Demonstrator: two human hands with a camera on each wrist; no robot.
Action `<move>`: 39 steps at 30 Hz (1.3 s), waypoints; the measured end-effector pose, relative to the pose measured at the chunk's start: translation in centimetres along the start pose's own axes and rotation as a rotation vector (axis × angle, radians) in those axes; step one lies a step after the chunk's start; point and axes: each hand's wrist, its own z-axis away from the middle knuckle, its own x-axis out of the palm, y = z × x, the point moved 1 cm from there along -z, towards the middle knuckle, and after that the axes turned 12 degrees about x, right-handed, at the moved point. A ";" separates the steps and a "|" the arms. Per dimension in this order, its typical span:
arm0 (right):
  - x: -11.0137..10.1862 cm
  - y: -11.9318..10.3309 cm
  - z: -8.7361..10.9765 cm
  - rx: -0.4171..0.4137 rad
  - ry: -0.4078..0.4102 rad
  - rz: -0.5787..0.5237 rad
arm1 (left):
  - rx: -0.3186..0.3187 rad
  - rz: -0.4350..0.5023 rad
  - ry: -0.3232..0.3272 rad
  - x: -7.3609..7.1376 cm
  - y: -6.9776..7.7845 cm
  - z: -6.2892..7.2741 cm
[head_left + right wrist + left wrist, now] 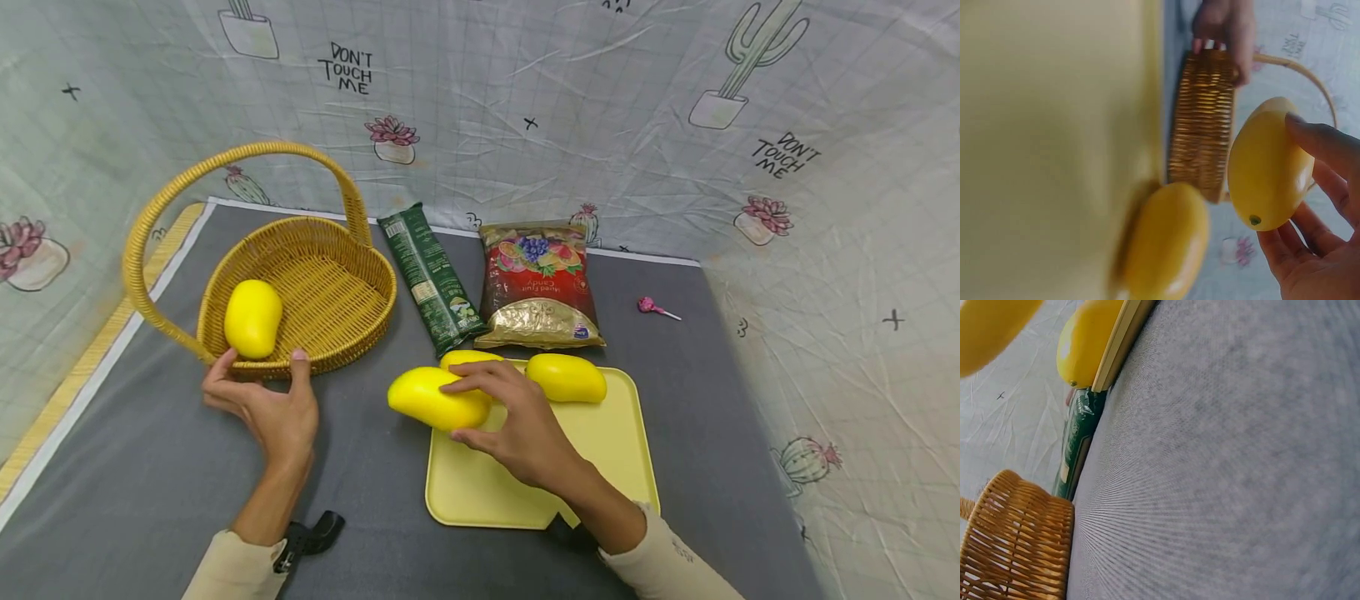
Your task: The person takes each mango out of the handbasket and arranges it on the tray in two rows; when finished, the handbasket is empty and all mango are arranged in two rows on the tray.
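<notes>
My right hand [517,425] grips a yellow mango [438,398] between thumb and fingers, above the left edge of a pale yellow tray [592,467]. In the right wrist view the held mango [1270,165] hangs clear of the tray. Two more mangoes lie at the tray's far side, one mango [566,377] at its right and another mango [468,358] partly hidden behind the held one. At the left, my left hand [273,412] holds the near rim of a wicker basket [337,308], its thumb over the edge. Inside the basket, at the left, rests a mango [253,319].
Behind the tray lie a green packet [431,279] and a red and gold candy bag [538,287]. A pink lollipop [648,305] is on the grey tabletop [720,467] to the right. The basket's tall handle [247,150] arches over it. A printed cloth hangs behind.
</notes>
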 end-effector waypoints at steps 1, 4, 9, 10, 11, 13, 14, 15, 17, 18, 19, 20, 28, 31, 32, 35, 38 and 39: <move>0.0 0.5 0.6 0.003 0.002 0.004 | -0.007 -0.001 0.003 0.0 0.0 0.0; 0.1 1.7 2.3 0.027 0.005 0.016 | -0.019 -0.004 0.003 -0.2 0.2 0.0; 0.0 3.3 4.3 0.076 -0.005 0.029 | -0.027 0.001 -0.012 -0.4 0.3 0.0; 0.0 3.5 4.6 0.082 -0.009 0.037 | -0.027 0.004 -0.013 -0.4 0.3 0.0; 0.0 3.7 4.8 0.091 -0.015 0.046 | -0.029 0.005 -0.014 -0.4 0.3 0.0; 0.0 4.0 5.1 0.099 -0.026 0.065 | -0.030 0.008 -0.011 -0.3 0.2 0.0; 0.0 4.2 5.3 0.103 -0.031 0.076 | -0.030 0.007 -0.008 -0.3 0.2 0.0; 0.1 4.4 5.4 0.100 -0.034 0.088 | -0.029 0.006 -0.006 -0.3 0.2 0.0; 0.2 4.6 5.5 0.094 -0.036 0.102 | -0.030 0.004 -0.005 -0.3 0.1 0.0; 0.2 4.7 5.6 0.086 -0.035 0.108 | -0.031 0.005 -0.004 -0.3 0.1 0.0; 0.3 4.8 5.6 0.077 -0.035 0.114 | -0.031 0.007 -0.003 -0.3 0.1 0.0; 0.3 4.9 5.6 0.069 -0.036 0.119 | -0.033 0.008 -0.004 -0.3 0.1 0.0; 0.1 4.3 5.5 0.010 -0.037 0.146 | -0.040 0.029 -0.011 -0.3 0.2 0.0; -0.1 3.7 5.3 -0.015 -0.037 0.154 | -0.045 0.023 -0.013 -0.3 0.1 0.0; -0.2 3.4 5.1 -0.023 -0.036 0.155 | -0.044 0.024 -0.013 -0.3 0.1 0.0; -0.5 2.3 4.3 -0.051 -0.032 0.145 | -0.041 0.024 -0.011 -0.2 0.0 0.0; -0.8 0.9 2.9 -0.091 -0.027 0.123 | -0.030 0.019 -0.010 -0.2 0.1 0.0; -0.8 0.5 2.3 -0.101 -0.027 0.115 | -0.028 0.017 -0.009 -0.2 0.1 0.0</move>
